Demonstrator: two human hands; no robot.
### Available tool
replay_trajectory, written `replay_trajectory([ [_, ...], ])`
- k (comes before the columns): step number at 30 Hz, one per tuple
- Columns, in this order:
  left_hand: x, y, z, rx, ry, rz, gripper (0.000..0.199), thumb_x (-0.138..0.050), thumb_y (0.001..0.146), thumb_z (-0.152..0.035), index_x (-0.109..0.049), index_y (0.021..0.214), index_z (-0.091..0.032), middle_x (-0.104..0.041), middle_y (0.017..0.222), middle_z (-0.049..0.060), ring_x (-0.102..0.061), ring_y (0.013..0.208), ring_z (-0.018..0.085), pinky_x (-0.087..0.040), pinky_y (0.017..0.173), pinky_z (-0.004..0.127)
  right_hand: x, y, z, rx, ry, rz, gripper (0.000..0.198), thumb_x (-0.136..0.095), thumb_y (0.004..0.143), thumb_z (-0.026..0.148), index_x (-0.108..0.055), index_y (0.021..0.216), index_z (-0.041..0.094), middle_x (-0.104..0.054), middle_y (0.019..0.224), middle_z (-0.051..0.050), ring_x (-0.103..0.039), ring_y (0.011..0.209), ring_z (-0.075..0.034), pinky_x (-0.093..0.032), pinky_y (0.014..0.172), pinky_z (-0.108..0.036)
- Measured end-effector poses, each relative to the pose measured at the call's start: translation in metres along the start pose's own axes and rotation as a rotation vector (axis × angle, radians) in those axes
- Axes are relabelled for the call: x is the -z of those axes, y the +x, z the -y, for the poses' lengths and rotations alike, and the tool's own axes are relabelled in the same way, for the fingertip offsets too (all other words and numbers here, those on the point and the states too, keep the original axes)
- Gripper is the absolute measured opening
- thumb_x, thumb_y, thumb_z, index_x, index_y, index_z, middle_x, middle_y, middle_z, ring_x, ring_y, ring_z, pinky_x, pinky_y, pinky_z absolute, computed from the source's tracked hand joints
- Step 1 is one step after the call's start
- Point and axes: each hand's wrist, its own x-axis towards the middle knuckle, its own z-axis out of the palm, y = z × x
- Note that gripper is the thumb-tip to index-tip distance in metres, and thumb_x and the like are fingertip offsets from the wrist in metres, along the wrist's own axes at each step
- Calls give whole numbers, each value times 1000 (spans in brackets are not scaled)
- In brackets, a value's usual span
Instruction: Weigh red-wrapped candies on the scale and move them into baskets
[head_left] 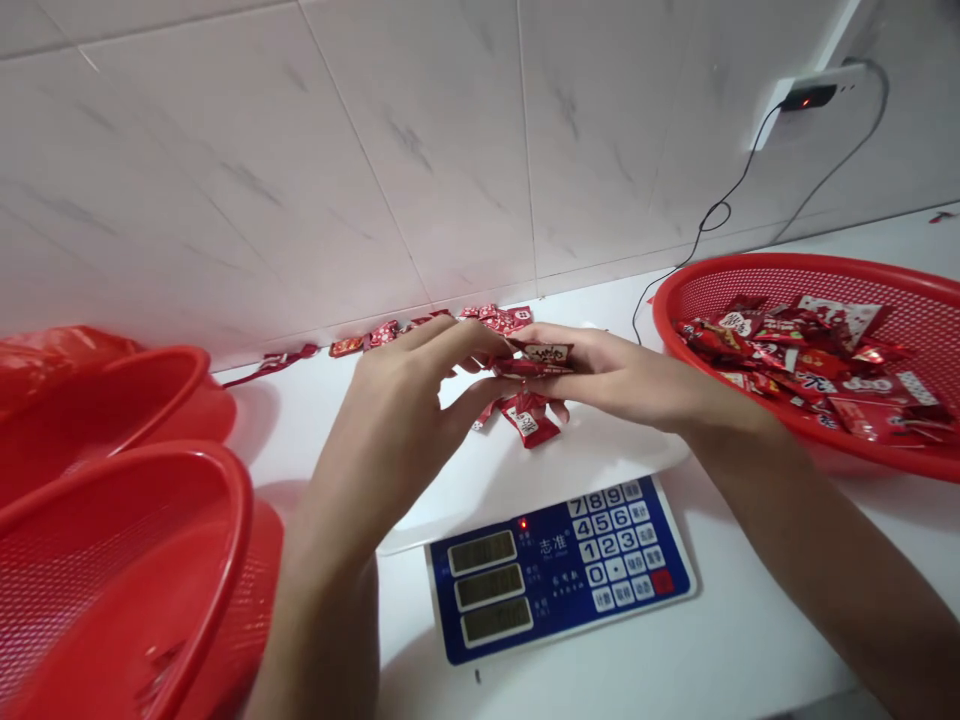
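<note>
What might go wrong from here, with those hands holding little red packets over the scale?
The red packets are small and bunched between the left hand and right hand, so one might slip out.

Both hands are low over the white pan; leaning on it could upset the scale's reading.

The right forearm appears near the red basket, and might knock it.
</note>
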Motion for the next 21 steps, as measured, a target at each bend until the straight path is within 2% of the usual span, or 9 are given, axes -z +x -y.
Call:
replay_trajectory([
  [5, 4, -2, 5, 15, 9, -31, 6, -68, 89, -29, -62, 87, -27, -70, 87, -5, -63, 75, 16, -48, 70, 28, 6, -1, 2, 54, 21, 19, 34, -60, 93, 21, -61, 127, 20, -67, 114, -4, -62, 101, -16, -51, 86, -28],
  [8, 8, -2, 14, 61, 44, 2, 13, -72, 83, -27, -60, 77, -26, -70, 81, -5, -63, 72, 18, -46, 67, 30, 13, 1, -2, 31, -67, -85, 33, -61, 93, 27, -64, 126, 21, -67, 105, -4, -60, 89, -15, -49, 77, -27],
  [10, 7, -4, 20, 106, 95, 116, 12, -72, 81, -26, -61, 74, -27, -70, 79, -4, -62, 69, 19, -42, 61, 30, 17, 2, -5, -16, -179, -190, 35, -59, 94, 30, -63, 128, 21, -66, 93, -3, -56, 77, -14, -46, 69, -28],
  [12, 3, -7, 26, 140, 120, 307, 10, -69, 81, -24, -64, 73, -27, -71, 77, -3, -62, 67, 19, -40, 58, 29, 20, 2, -7, -46, -276, -251, 37, -58, 95, 30, -63, 130, 20, -64, 87, -3, -53, 72, -14, -44, 66, -28],
  [14, 0, -11, 32, 163, 132, 470, 8, -68, 81, -22, -66, 78, -29, -72, 81, -4, -63, 71, 20, -42, 61, 30, 21, 1, -7, -37, -322, -248, 37, -57, 95, 30, -63, 130, 21, -65, 87, -3, -54, 72, -14, -45, 67, -28],
  [16, 0, -14, 38, 183, 176, 526, 12, -69, 79, -23, -67, 88, -31, -73, 89, -3, -65, 80, 22, -45, 68, 32, 21, 0, -6, -16, -329, -228, 37, -57, 94, 28, -63, 130, 22, -67, 94, -4, -57, 77, -14, -46, 69, -28],
  [18, 5, -18, 44, 206, 235, 521, 24, -70, 78, -27, -66, 101, -34, -73, 98, -2, -66, 87, 25, -46, 71, 35, 20, 0, -6, -5, -336, -224, 37, -57, 92, 23, -64, 129, 21, -68, 99, -5, -59, 82, -16, -47, 70, -28],
  [21, 19, -23, 49, 258, 298, 448, 28, -64, 81, -36, -63, 110, -36, -74, 104, 0, -67, 87, 28, -47, 71, 39, 18, 0, -4, -9, -364, -235, 39, -56, 90, 16, -64, 128, 20, -69, 99, -4, -60, 84, -16, -48, 71, -28],
])
